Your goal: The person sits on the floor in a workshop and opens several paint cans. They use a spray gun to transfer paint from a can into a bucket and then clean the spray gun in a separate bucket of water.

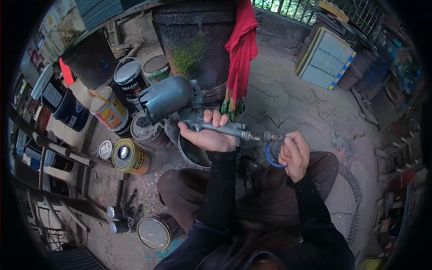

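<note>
A grey metal spray gun with a rounded metal cup lies across my left hand, palm up, its fingers curled over the handle. From the handle's lower end a metal hose coupling points to the right. There my right hand is closed on the end of the air hose, just behind the coupling. A blue curve of the hose bends below it. The fingers partly hide where hose and coupling meet. Beneath the gun is an open round container.
A large mossy pot stands ahead, with a red cloth hanging at its side. Paint cans, including a yellow one, crowd the left. Another can sits near my knee. Coiled hose runs along the right floor; a painted board leans beyond.
</note>
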Demonstrator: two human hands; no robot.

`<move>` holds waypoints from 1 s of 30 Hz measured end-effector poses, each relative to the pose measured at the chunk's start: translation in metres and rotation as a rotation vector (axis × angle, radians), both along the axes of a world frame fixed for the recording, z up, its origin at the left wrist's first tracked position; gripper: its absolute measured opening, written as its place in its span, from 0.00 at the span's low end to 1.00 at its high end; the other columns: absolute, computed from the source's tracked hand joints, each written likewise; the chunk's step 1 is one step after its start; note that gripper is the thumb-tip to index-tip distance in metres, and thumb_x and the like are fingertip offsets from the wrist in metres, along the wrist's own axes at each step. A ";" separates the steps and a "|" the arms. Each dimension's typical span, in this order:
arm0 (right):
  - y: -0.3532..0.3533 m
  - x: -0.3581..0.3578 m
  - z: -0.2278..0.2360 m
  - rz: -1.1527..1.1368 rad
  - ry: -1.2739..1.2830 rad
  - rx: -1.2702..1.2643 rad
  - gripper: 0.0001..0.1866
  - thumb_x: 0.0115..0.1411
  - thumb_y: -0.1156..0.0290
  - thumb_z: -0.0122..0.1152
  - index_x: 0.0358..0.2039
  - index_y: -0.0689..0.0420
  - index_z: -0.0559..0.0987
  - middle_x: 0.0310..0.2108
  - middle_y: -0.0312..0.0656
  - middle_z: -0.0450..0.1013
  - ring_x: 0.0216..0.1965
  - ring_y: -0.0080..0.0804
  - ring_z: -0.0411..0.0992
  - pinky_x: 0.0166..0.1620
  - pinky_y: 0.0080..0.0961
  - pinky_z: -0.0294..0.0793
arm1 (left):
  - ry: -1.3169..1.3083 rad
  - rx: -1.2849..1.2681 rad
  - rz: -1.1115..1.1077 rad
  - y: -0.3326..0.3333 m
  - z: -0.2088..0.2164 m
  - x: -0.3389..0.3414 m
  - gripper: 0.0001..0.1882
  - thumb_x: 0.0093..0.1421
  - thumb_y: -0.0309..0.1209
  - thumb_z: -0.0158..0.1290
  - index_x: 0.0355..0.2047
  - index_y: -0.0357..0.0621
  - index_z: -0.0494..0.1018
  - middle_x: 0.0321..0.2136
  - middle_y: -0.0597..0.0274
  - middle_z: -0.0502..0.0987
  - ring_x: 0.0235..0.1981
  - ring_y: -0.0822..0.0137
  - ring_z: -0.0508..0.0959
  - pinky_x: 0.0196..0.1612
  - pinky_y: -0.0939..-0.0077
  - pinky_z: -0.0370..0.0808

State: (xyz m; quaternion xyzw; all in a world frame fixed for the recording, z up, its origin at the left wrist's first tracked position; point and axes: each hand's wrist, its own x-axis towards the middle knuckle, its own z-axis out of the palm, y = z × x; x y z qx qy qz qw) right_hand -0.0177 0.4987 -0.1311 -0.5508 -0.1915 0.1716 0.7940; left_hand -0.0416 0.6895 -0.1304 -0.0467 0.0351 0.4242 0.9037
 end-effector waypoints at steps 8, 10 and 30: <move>0.014 -0.009 -0.037 0.189 0.005 -0.179 0.09 0.63 0.71 0.42 0.38 0.63 0.68 0.13 0.30 0.54 0.13 0.15 0.53 0.16 0.17 0.58 | 0.302 -0.015 0.125 -0.007 -0.002 -0.006 0.27 0.57 0.58 0.35 0.23 0.44 0.58 0.17 0.67 0.58 0.14 0.74 0.58 0.16 0.80 0.57; 0.013 -0.003 -0.032 0.327 0.036 -0.238 0.13 0.63 0.70 0.42 0.44 0.64 0.69 0.13 0.30 0.55 0.13 0.16 0.54 0.16 0.17 0.59 | 0.334 0.013 0.156 -0.009 -0.008 -0.008 0.26 0.58 0.57 0.34 0.24 0.44 0.59 0.16 0.67 0.58 0.13 0.74 0.58 0.16 0.80 0.57; 0.012 -0.043 -0.130 0.300 -0.185 -0.491 0.12 0.61 0.66 0.50 0.34 0.64 0.71 0.18 0.43 0.67 0.19 0.30 0.67 0.26 0.26 0.67 | 0.842 0.233 0.001 -0.037 -0.092 -0.023 0.27 0.58 0.60 0.35 0.24 0.48 0.60 0.13 0.70 0.56 0.12 0.75 0.55 0.17 0.80 0.54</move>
